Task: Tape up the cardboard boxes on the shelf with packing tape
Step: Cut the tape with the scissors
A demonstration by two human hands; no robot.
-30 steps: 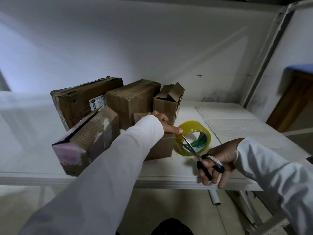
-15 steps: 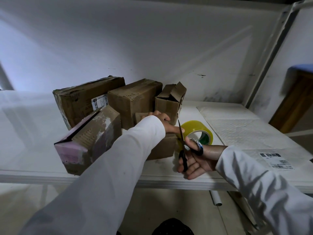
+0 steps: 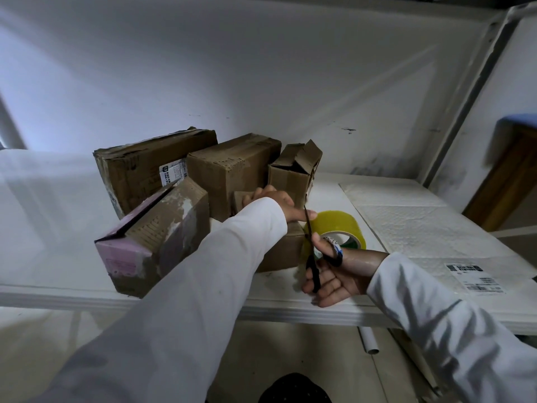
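Tape roll (image 3: 338, 228) just behind right hand (image 3: 334, 274) — fingers gripping scissors (image 3: 312, 257); left hand (image 3: 279, 205) presses box (image 3: 279, 248).

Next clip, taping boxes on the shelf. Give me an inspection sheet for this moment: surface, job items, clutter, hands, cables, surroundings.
Surface: white shelf, scuffed, with a white sheet laid over its right part.
Job's things: five cardboard boxes grouped at left; the small box in front is being taped; the rear small box has open flaps. Yellow tape roll stands on edge beside the small box.
Clutter: shipping label lying flat at the right.
Grippers: left hand rests on the small box, finger extended toward the roll. Right hand holds scissors, blades pointing up at the tape.
Cables: nothing seen.
Surroundings: white back wall, shelf upright at right, wooden furniture beyond, white pipe below.
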